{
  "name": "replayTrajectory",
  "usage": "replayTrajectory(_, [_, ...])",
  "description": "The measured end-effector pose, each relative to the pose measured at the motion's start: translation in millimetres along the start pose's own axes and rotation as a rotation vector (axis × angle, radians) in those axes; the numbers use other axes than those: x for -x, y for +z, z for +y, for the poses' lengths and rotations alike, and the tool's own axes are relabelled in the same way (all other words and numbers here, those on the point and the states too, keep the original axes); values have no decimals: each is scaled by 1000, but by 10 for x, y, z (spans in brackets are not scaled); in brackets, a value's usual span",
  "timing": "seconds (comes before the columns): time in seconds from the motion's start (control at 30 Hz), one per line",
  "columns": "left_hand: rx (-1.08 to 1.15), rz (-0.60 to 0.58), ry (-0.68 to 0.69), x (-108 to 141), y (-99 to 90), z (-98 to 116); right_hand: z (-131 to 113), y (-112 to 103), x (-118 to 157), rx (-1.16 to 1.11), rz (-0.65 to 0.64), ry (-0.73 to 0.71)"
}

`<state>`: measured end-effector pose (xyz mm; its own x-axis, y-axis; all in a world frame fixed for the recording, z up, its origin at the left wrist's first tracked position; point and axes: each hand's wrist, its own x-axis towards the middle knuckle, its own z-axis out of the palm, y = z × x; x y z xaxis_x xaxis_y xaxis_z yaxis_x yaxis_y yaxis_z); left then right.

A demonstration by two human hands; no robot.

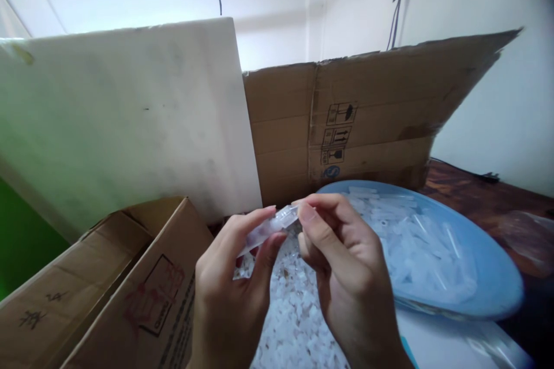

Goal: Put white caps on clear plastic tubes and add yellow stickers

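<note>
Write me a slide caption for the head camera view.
Both hands hold a translucent tube above loose pale pieces, between a cardboard box and a blue basin of clear tubes.

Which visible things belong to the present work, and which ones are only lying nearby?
Likely for the work: plastic tube, held by left hand and right hand; small pieces; tubes in blue basin.
Likely just nearby: cardboard sheet; white board; black cord; perhaps carton.

Blue basin (497, 268) looks made of smooth plastic; behind it matt, creased cardboard (281, 132) can be seen, left of it a shiny plastic tube (283, 218).
</note>
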<state>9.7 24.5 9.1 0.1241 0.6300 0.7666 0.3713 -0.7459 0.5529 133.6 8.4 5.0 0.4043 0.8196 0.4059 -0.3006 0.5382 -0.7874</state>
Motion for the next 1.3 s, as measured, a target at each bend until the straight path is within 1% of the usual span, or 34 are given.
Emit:
replayTrajectory(0.07, [-18, -7, 9, -7, -2, -29, 2, 2, -9, 80, -3, 0])
replayTrajectory(0.13, [-33, -15, 30, -19, -7, -66, -17, -16, -27, 211, -34, -29])
replayTrajectory(0.2, [-56, -13, 55, -30, -14, -107, -49, -71, -60, 374, -109, -71])
replayTrajectory(0.3, [-94, -42, 106, -38, -28, -169, -104, -206, -125, 579, -271, -83])
replayTrajectory(0.4, [-109, -95, 168, -35, -32, -222, -143, -323, -172, 691, -402, -54])
replayTrajectory(0.5, [-110, -118, 199, -34, -25, -253, -144, -361, -188, 749, -460, -26])
replayTrajectory(0.6, [-117, -127, 220, -37, -29, -267, -108, -350, -193, 767, -468, -31])
replayTrajectory(0.77, [-137, -160, 272, -41, -59, -272, -32, -328, -209, 793, -430, -105])
replayTrajectory(0.93, [-124, -133, 275, -54, -59, -237, -5, -303, -200, 764, -389, -136])
replayTrajectory(1.1, [-140, -148, 260, -55, -65, -222, -32, -265, -179, 729, -357, -44])
replayTrajectory(1.2, [-154, -150, 231, -40, -67, -244, -37, -297, -200, 721, -349, -20])
replayTrajectory(1.23, [-163, -153, 223, -36, -65, -254, -39, -317, -210, 712, -363, -4])
replayTrajectory(1.3, [-186, -166, 217, -32, -57, -267, -54, -361, -228, 685, -431, 45])
